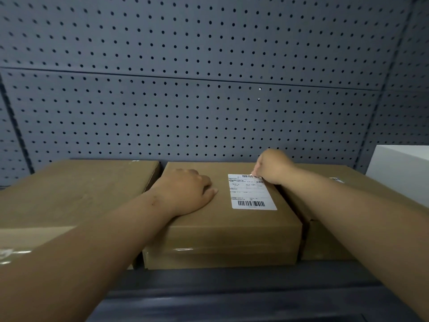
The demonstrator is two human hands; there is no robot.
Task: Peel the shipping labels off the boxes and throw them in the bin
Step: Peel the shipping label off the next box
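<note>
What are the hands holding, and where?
The right hand pinches the white shipping label by its far right corner. The left hand only rests on the brown cardboard box.

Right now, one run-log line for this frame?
step: peel starting | left hand: rests on middle box | right hand: pinches far corner of shipping label | label: mostly stuck | bin: not in view
</note>
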